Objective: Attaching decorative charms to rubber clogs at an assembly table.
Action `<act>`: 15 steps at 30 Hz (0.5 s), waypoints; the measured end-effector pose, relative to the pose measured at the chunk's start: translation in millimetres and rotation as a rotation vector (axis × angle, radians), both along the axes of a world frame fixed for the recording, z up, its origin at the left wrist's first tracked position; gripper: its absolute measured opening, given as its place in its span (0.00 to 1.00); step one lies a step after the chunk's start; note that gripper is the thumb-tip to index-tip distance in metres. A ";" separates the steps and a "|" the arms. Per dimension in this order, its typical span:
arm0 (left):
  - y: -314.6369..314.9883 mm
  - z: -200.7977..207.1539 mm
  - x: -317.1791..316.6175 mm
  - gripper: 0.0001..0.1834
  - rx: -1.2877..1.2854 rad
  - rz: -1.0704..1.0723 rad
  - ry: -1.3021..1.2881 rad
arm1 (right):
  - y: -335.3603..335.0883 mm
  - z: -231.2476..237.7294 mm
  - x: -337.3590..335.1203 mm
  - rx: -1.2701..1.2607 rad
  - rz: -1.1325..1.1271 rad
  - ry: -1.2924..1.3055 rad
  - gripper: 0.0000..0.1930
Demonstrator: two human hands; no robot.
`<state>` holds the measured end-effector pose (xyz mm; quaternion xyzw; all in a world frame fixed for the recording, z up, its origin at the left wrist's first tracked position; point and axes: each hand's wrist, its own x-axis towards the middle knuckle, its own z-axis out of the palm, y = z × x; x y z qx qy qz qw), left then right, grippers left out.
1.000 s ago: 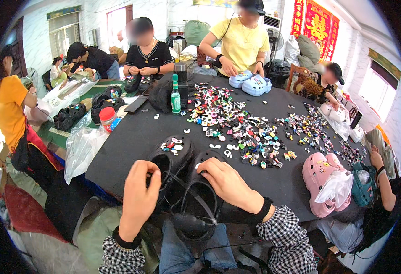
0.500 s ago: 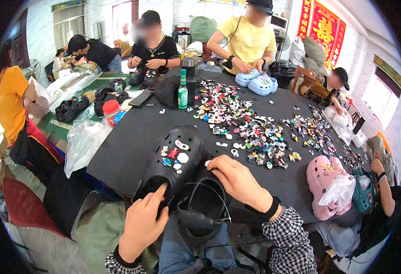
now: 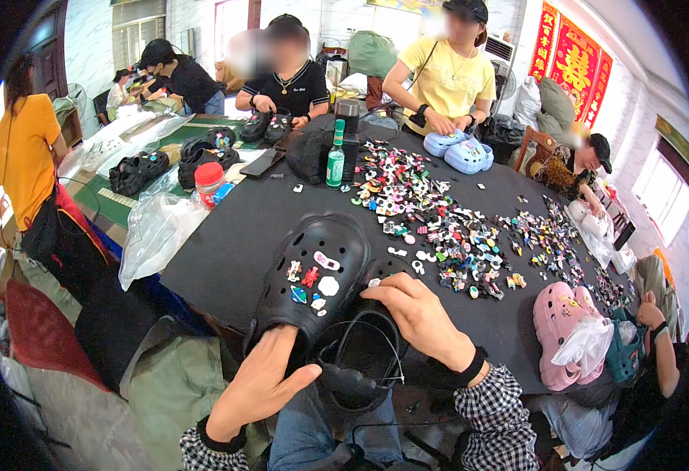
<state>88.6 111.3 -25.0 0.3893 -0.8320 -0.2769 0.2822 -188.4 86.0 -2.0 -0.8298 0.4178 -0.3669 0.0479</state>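
Note:
A black clog lies toe-away on the table's near edge, with several colourful shoe charms on its upper. My left hand reaches into its foot opening, fingers hidden inside and thumb outside. Beside it on the right is a second black clog, with a thin clear loop across its opening. My right hand bends over this clog's upper, fingertips closed at a small whitish charm. The fingers partly cover the front of that clog.
Loose charms spread over the dark table. A green bottle, red-lidded jar and phone stand or lie farther left. Pink clogs sit at right. Co-workers surround the tables; one handles light-blue clogs.
The view has shifted slightly. My left hand has slid deeper into the left clog, its thumb now spread outward. My right hand remains at the other clog's upper.

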 end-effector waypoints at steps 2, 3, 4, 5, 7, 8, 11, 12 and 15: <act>1.2 -3.0 0.2 0.37 0.008 -0.077 0.057 | -1.1 0.4 0.2 -0.049 0.032 0.165 0.14; 4.5 -5.2 -1.8 0.36 0.278 -0.117 0.259 | -2.5 -0.1 0.5 -0.049 0.038 0.165 0.14; 6.7 -5.7 -4.7 0.34 0.548 -0.165 0.461 | -1.9 0.5 0.1 -0.052 0.043 0.176 0.15; 7.3 -5.4 -7.7 0.34 0.548 -0.167 0.462 | -1.2 1.2 -0.6 -0.055 0.047 0.188 0.16; 8.2 -6.2 -13.8 0.29 0.750 0.018 0.765 | -1.9 4.7 -2.0 -0.013 0.063 0.157 0.15; 8.6 -7.3 -16.8 0.26 0.848 0.117 0.916 | -2.4 6.4 -2.7 0.029 0.081 0.124 0.13; 1.9 -16.7 -23.7 0.24 0.823 0.137 1.030 | 1.6 18.1 -0.7 0.114 0.067 0.184 0.13; -0.3 -17.6 -24.5 0.23 0.870 0.170 1.138 | 4.4 22.6 3.0 0.113 0.074 0.184 0.13; -7.6 -11.3 -33.3 0.23 0.861 0.265 1.240 | 14.5 27.8 7.2 0.037 0.074 0.267 0.18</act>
